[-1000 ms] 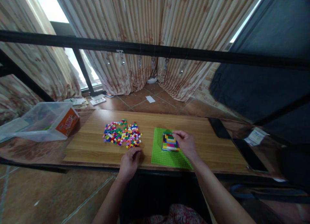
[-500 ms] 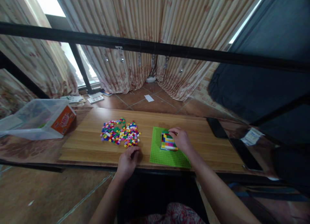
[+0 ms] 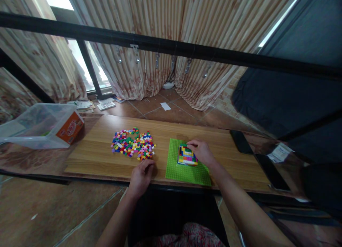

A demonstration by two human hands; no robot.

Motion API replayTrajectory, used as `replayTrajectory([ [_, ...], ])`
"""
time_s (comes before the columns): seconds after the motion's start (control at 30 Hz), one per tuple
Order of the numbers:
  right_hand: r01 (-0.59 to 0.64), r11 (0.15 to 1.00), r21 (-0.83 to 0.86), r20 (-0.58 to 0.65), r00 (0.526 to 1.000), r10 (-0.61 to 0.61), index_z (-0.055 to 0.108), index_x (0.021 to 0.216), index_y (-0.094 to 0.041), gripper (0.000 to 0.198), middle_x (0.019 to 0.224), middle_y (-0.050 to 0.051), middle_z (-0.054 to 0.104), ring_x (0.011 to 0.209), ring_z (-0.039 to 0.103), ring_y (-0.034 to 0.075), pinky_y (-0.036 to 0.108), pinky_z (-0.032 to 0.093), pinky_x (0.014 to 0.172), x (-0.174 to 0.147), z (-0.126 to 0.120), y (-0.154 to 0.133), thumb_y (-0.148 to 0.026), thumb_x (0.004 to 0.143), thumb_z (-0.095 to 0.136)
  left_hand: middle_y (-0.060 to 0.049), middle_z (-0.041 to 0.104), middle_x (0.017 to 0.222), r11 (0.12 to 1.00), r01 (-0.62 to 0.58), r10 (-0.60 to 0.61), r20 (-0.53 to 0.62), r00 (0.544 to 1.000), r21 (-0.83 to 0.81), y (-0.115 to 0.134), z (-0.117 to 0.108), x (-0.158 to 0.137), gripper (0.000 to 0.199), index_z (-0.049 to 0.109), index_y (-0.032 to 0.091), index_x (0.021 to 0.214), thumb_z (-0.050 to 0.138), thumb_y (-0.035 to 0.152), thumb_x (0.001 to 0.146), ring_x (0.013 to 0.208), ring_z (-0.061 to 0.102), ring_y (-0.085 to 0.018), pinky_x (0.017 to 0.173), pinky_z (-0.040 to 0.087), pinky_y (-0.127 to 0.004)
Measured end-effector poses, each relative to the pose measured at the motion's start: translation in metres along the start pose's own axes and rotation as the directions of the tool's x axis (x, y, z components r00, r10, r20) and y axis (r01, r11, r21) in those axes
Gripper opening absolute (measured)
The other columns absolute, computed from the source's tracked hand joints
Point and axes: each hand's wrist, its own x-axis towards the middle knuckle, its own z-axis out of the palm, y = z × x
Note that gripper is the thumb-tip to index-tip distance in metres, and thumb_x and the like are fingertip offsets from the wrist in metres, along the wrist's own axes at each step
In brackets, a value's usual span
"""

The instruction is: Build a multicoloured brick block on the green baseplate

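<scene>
On the light green studded baseplate (image 3: 173, 172) stands a small block of multicoloured toy building bricks (image 3: 187, 157), in layers of yellow, pink, orange and white. My right hand (image 3: 201, 151) is over its back right corner, thumb and fingertips pinched at a small green brick (image 3: 184, 145) on the back edge. The fingers partly cover that spot. My left hand (image 3: 141, 175) rests at the table's front, just below a loose pile of small bricks (image 3: 130, 143). Its fingers are curled with the thumb close to them; whatever is inside them is hidden.
The wooden tabletop (image 3: 91, 151) carries all this. At left stands a clear plastic bin (image 3: 40, 143) with an orange label. Two dark phone-like slabs, one farther back (image 3: 241, 142) and one nearer (image 3: 271, 172), lie at right beside a white packet (image 3: 280, 152). A black bar (image 3: 160, 44) crosses beyond.
The view has tipped slightly, shifting the scene a little. My right hand stays pinched at the block's back edge, its fingers slightly shifted. My left hand keeps its place by the pile.
</scene>
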Motion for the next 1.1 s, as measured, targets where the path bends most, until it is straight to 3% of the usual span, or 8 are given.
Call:
replayTrajectory([
  [0.4, 0.072, 0.997, 0.022, 0.033, 0.997, -0.073, 0.072, 0.078, -0.02, 0.015, 0.082, 0.004, 0.071, 0.079, 0.064, 0.017, 0.032, 0.049, 0.076, 0.002, 0.001, 0.005, -0.025, 0.08, 0.058, -0.004, 0.072, 0.094, 1.0, 0.02, -0.02, 0.0, 1.0, -0.01, 0.003, -0.001, 0.0, 0.019, 0.066, 0.021, 0.093, 0.05, 0.026, 0.087, 0.089, 0.067, -0.018, 0.083, 0.051, -0.03],
  [0.63, -0.008, 0.988, 0.152, 0.031, 1.0, 0.004, 0.072, 0.085, -0.021, 0.016, 0.085, 0.003, 0.073, 0.076, 0.066, 0.017, 0.032, 0.052, 0.075, -0.002, 0.002, 0.007, -0.028, 0.075, 0.062, -0.004, 0.072, 0.094, 0.999, 0.018, -0.018, -0.003, 1.0, -0.04, 0.006, -0.003, -0.001, 0.018, 0.067, 0.021, 0.092, 0.05, 0.025, 0.087, 0.09, 0.067, -0.019, 0.085, 0.052, -0.033],
  [0.73, -0.038, 0.977, 0.208, -0.113, 0.992, 0.063, 0.072, 0.095, -0.02, 0.025, 0.092, 0.006, 0.074, 0.082, 0.068, 0.02, 0.036, 0.053, 0.081, -0.01, -0.001, 0.004, -0.034, 0.076, 0.063, -0.005, 0.072, 0.094, 0.999, 0.018, -0.018, -0.002, 1.0, -0.044, 0.006, -0.003, -0.001, 0.019, 0.067, 0.02, 0.091, 0.049, 0.024, 0.087, 0.09, 0.067, -0.019, 0.084, 0.052, -0.033],
  [0.87, -0.023, 0.98, 0.196, -0.326, 0.941, 0.087, 0.072, 0.09, -0.018, 0.029, 0.094, 0.01, 0.074, 0.086, 0.067, 0.023, 0.039, 0.051, 0.084, -0.027, -0.005, -0.009, -0.042, 0.082, 0.057, -0.005, 0.071, 0.094, 0.999, 0.025, -0.024, 0.005, 1.0, -0.034, 0.006, -0.002, -0.002, 0.018, 0.067, 0.02, 0.091, 0.049, 0.022, 0.087, 0.089, 0.066, -0.019, 0.084, 0.051, -0.034],
  [1.1, 0.111, 0.971, 0.211, -0.114, 0.99, -0.088, 0.072, 0.089, -0.022, 0.024, 0.091, 0.006, 0.071, 0.086, 0.065, 0.021, 0.034, 0.05, 0.079, -0.051, 0.027, -0.051, -0.039, 0.087, 0.055, -0.005, 0.07, 0.092, 0.999, 0.02, -0.02, 0.001, 1.0, -0.049, 0.009, -0.003, -0.004, 0.016, 0.067, 0.02, 0.092, 0.052, 0.018, 0.086, 0.088, 0.065, -0.018, 0.083, 0.05, -0.032],
])
